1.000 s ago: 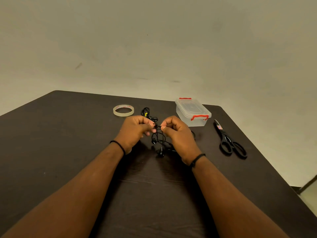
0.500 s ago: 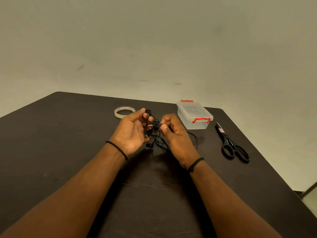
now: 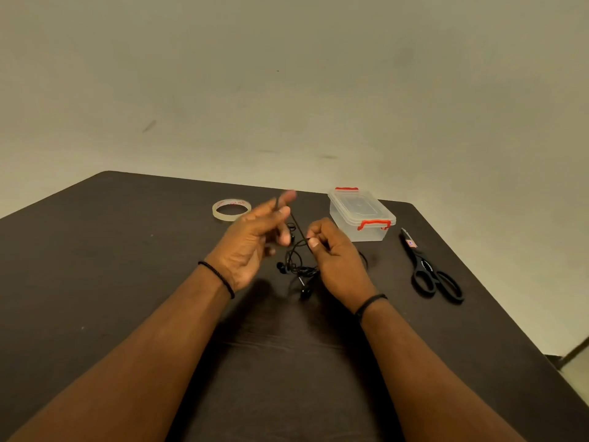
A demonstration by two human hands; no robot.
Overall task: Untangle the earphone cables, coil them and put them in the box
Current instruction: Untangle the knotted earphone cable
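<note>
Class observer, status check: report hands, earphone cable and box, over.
Left hand pulling a strand up, blurred. Right hand pinching earphone cable, still tangled. Box lid on. Nothing blocking.

Dark brown table (image 3: 111, 266) w/ a roll of clear tape (image 3: 231, 209) lying flat near the far edge, left of centre. Black-handled scissors (image 3: 428, 269) lie on the right side, blades closed & pointing away, a small label near the pivot. Plain beige wall (image 3: 287, 90) behind, w/ a few faint scuff marks
</note>
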